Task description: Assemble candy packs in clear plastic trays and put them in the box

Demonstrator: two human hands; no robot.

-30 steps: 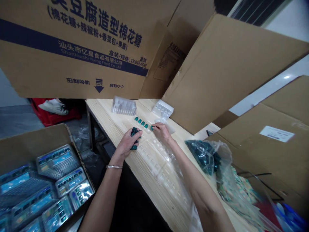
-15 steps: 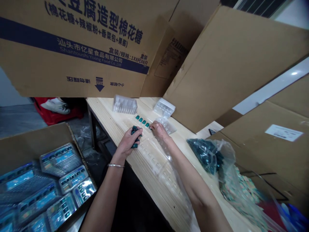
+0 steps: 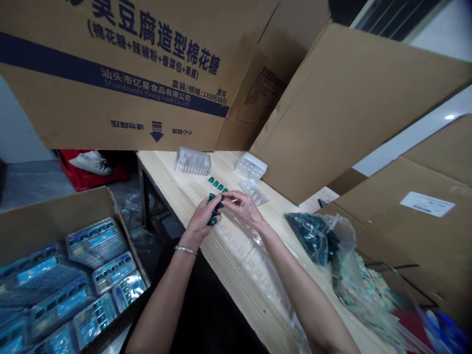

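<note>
Seen from the person's head, two bare forearms reach over a pale wooden table [image 3: 165, 184]. The left hand [image 3: 201, 221], a metal bracelet [image 3: 186, 250] on its wrist, curls around a small cluster of dark teal plastic pieces [image 3: 214, 210]. Its fingers are closed enough to keep the pieces bunched against the palm, as if the hand is serving as a holder. The right hand [image 3: 241, 206] comes in just beside it, with its thumb and forefinger [image 3: 232, 199] pinched almost together at the top of the cluster. Whether they have hold of anything is too small to tell.

Just ahead of the hands, a short row of matching teal pieces [image 3: 217, 184] lies evenly spaced, which suggests careful placing. A long run of see-through plastic trays [image 3: 243, 255] stretches along the table under the right forearm, and two more trays [image 3: 192, 161] sit at the far end. A plastic bag of teal pieces [image 3: 311, 238] rests beyond the right forearm, seemingly kept within reach.

To the left, an open cardboard box [image 3: 55, 221] holds shiny blue packaged cards [image 3: 98, 243]. A large printed carton [image 3: 110, 73] looms over the far side, and a red crate [image 3: 92, 179] sits on the floor.
</note>
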